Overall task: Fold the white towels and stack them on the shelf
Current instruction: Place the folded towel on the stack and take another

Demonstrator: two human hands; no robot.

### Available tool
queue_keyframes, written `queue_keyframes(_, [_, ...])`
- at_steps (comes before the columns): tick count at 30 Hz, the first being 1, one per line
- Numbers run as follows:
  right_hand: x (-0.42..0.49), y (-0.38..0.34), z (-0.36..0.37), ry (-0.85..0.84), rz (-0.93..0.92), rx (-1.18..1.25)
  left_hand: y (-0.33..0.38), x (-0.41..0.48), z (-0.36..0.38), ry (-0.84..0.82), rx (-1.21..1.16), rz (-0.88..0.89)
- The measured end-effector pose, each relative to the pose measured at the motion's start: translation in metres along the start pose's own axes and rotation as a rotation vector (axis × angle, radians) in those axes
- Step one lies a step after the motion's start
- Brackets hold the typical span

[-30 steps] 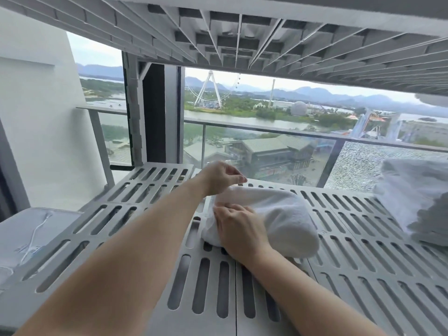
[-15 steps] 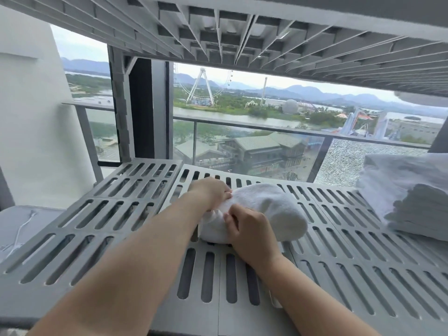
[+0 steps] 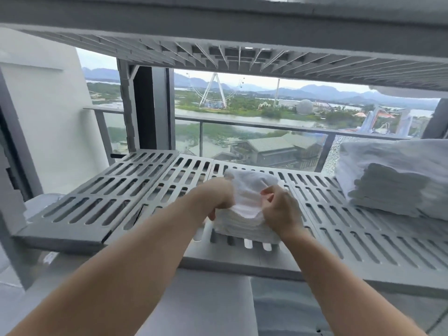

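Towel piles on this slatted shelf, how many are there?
2. One pile sits in the middle of the shelf, gripped by the left hand and right hand; a taller stack at its right end. The frame cuts off there, so more may be hidden.

Overcast daylight from balcony glass ahead, upper shelf shaded, wide-angle bowing at edges, foreground seemingly soft.

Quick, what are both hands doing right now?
Left hand: grips the left side of the white towel.
Right hand: pinches the towel's top layer.
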State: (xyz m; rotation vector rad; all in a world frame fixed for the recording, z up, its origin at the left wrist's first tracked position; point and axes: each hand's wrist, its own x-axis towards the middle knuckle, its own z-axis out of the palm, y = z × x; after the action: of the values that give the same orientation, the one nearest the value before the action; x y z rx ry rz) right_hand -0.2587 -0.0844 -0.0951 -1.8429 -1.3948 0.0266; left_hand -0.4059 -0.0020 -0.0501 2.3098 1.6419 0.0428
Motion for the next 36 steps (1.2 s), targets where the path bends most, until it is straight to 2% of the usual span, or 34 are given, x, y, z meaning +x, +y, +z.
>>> queue_keyframes(2, [-0.019,0.012,-0.009,-0.015,0.006,-0.050,0.009,-0.019,0.004,-0.037,-0.055,0.039])
queue_keyframes(5, [-0.040,0.028,-0.019,-0.158,0.080,-0.066,0.017,-0.045,0.009,-0.086,-0.081,0.049])
queue_keyframes(8, [-0.058,0.032,-0.022,-0.277,0.007,-0.001,0.020,-0.066,0.016,-0.025,-0.079,0.055])
queue_keyframes(14, [-0.071,0.032,-0.030,-0.212,-0.014,0.021,0.015,-0.087,0.034,0.090,-0.104,0.055])
queue_keyframes(19, [-0.075,0.023,-0.031,-0.211,0.090,-0.132,0.007,-0.083,0.035,0.037,-0.392,0.017])
queue_keyframes(23, [-0.073,0.011,-0.024,-0.117,0.099,-0.029,0.002,-0.076,0.037,0.054,-0.464,0.061])
queue_keyframes(30, [-0.066,0.005,-0.014,0.094,0.054,0.166,0.000,-0.062,0.046,0.322,-0.510,0.281])
queue_keyframes(36, [-0.059,0.017,-0.049,0.335,0.072,0.159,0.045,-0.051,0.040,0.339,-0.643,0.451])
